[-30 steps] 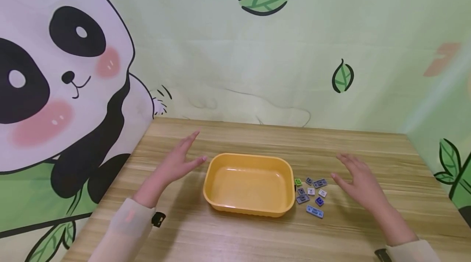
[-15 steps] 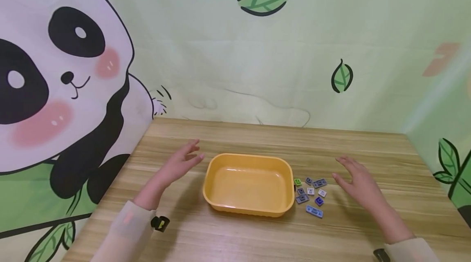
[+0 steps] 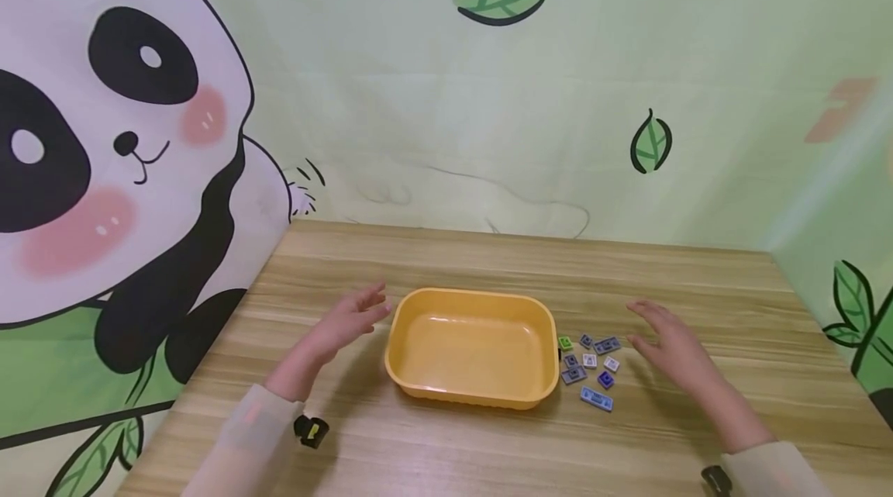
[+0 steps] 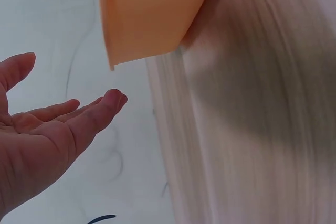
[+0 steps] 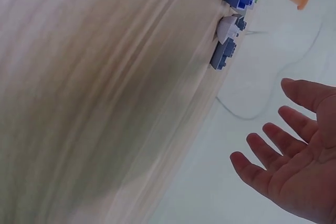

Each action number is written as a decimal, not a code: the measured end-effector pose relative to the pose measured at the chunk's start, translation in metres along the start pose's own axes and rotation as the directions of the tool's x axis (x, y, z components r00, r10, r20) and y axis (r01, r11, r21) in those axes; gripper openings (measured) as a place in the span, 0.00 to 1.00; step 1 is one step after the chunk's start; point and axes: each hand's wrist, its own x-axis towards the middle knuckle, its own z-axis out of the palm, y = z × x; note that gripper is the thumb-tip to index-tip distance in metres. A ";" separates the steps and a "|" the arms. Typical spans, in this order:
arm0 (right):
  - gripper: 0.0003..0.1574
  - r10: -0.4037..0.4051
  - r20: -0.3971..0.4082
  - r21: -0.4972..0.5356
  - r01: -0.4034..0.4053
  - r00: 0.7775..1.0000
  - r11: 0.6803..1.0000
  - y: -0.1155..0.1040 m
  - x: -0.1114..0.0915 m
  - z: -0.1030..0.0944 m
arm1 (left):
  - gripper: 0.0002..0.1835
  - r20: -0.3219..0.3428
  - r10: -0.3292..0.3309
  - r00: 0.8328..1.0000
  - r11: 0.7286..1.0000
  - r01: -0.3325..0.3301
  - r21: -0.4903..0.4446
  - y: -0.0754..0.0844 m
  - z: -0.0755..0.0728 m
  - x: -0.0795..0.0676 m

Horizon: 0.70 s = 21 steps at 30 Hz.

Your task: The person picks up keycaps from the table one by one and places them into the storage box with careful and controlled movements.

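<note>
A yellow-orange plastic tray (image 3: 474,400) stands on the table, with nothing in it. Just off its right side lie several small toy building bricks: a green one (image 3: 565,343), white ones (image 3: 589,361), grey ones (image 3: 574,375), a dark blue one (image 3: 605,380) and a long light blue one (image 3: 597,398). My left hand (image 3: 346,321) hovers left of the tray, fingers relaxed and holding nothing. To the right of the bricks is my right hand (image 3: 673,342), apart from them, its fingers spread and holding nothing, as the right wrist view also shows.
The wooden table (image 3: 446,450) runs back to a pale green cloth backdrop (image 3: 391,94) printed with leaves and a large panda (image 3: 139,132). Black wrist devices (image 3: 311,430) sit at both sleeves.
My left hand has lowered slightly and its fingers have drawn closer together. My right hand has shifted a little to the left. Tray and bricks stay where they were.
</note>
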 end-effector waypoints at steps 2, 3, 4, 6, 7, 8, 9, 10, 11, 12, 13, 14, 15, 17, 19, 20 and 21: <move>0.34 -0.014 0.010 0.006 0.013 1.000 1.000 0.002 0.001 0.002 | 0.35 0.013 -0.006 1.000 1.000 0.006 -0.014 -0.002 0.001 0.001; 0.34 -0.021 0.014 0.009 0.021 1.000 1.000 0.003 0.001 0.003 | 0.35 0.017 -0.011 1.000 1.000 0.011 -0.023 -0.003 0.002 0.001; 0.33 -0.026 0.018 0.009 0.026 0.999 1.000 0.004 0.001 0.004 | 0.35 0.019 -0.019 1.000 0.999 0.019 -0.031 -0.004 0.003 0.001; 0.32 -0.031 0.030 0.008 0.031 0.999 0.999 0.005 0.002 0.006 | 0.35 0.024 -0.029 0.999 0.998 0.030 -0.052 -0.005 0.005 0.001; 0.32 -0.033 0.036 0.004 0.033 0.999 0.999 0.006 0.002 0.007 | 0.35 0.027 -0.035 0.999 0.997 0.036 -0.064 -0.006 0.005 0.001; 0.32 -0.030 0.046 0.003 0.030 0.998 1.000 0.006 0.002 0.007 | 0.34 0.028 -0.042 0.999 0.996 0.044 -0.076 -0.008 0.006 0.000; 0.32 -0.028 0.056 0.004 0.028 0.998 1.000 0.007 0.002 0.008 | 0.34 0.031 -0.049 0.998 0.995 0.052 -0.091 -0.009 0.007 0.000; 0.32 -0.027 0.064 0.005 0.026 0.998 1.000 0.007 0.002 0.009 | 0.34 0.035 -0.056 0.998 0.993 0.060 -0.104 -0.010 0.008 0.000; 0.32 -0.025 0.072 0.007 0.025 0.997 1.000 0.008 0.003 0.009 | 0.34 0.042 -0.059 0.997 0.991 0.064 -0.121 -0.012 0.009 0.000; 0.32 -0.022 0.081 0.008 0.021 0.996 1.000 0.008 0.003 0.010 | 0.33 0.048 -0.063 0.997 0.988 0.069 -0.141 -0.013 0.010 0.000; 0.32 -0.022 0.087 0.009 0.021 0.996 1.000 0.009 0.004 0.011 | 0.33 0.054 -0.068 0.996 0.984 0.076 -0.159 -0.014 0.011 0.000; 0.32 -0.023 0.092 0.010 0.022 0.995 1.000 0.009 0.004 0.011 | 0.34 0.062 -0.074 0.995 0.981 0.084 -0.176 -0.016 0.012 0.000; 0.32 -0.024 0.097 0.012 0.023 0.995 1.000 0.010 0.005 0.012 | 0.33 0.068 -0.080 0.994 0.977 0.091 -0.192 -0.017 0.013 0.000; 0.31 -0.023 0.106 0.016 0.021 0.994 1.000 0.010 0.006 0.013 | 0.34 0.085 -0.083 0.993 0.970 0.100 -0.221 -0.019 0.015 0.001; 0.31 -0.025 0.113 0.020 0.023 0.993 1.000 0.011 0.007 0.015 | 0.34 0.097 -0.090 0.991 0.966 0.111 -0.235 -0.021 0.016 0.002; 0.30 -0.025 0.118 0.021 0.023 0.993 1.000 0.012 0.007 0.016 | 0.34 0.105 -0.092 0.990 0.964 0.115 -0.241 -0.022 0.017 0.002; 0.30 -0.024 0.123 0.024 0.021 0.992 0.999 0.012 0.008 0.017 | 0.34 0.111 -0.091 0.990 0.963 0.116 -0.245 -0.023 0.018 0.002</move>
